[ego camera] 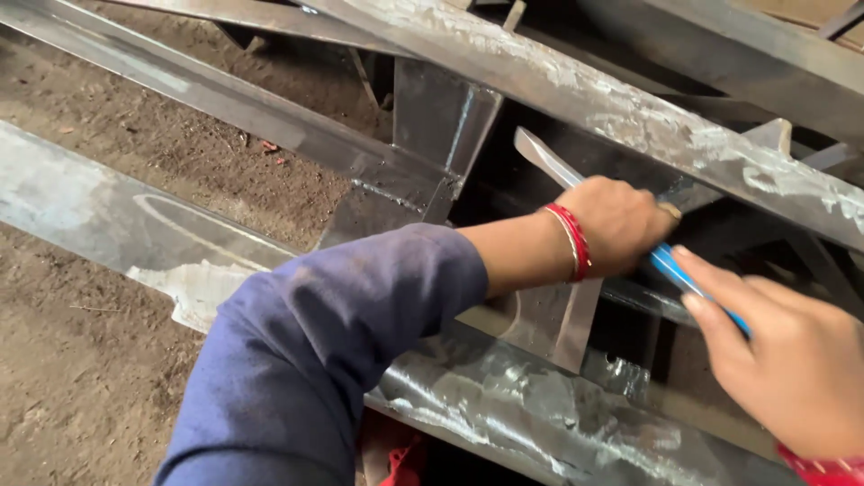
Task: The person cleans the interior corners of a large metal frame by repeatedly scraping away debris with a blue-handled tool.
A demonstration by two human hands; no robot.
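Your left hand [612, 225] hides the middle of the blue-handled tool [670, 265]; your right hand [792, 360] runs off frame.

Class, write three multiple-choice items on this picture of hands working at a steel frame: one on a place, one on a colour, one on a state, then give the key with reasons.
1. Where is the flat tool's free end?
A. between the frame's beams
B. on the dirt floor
C. in a box

2. What colour is the tool's handle?
A. yellow
B. blue
C. green

3. How is the left hand?
A. open flat
B. hanging free
C. closed around the tool

Key: 1 A, it juts past a steel beam; 2 B, blue shows by the right hand; 3 C, its fingers wrap the tool.
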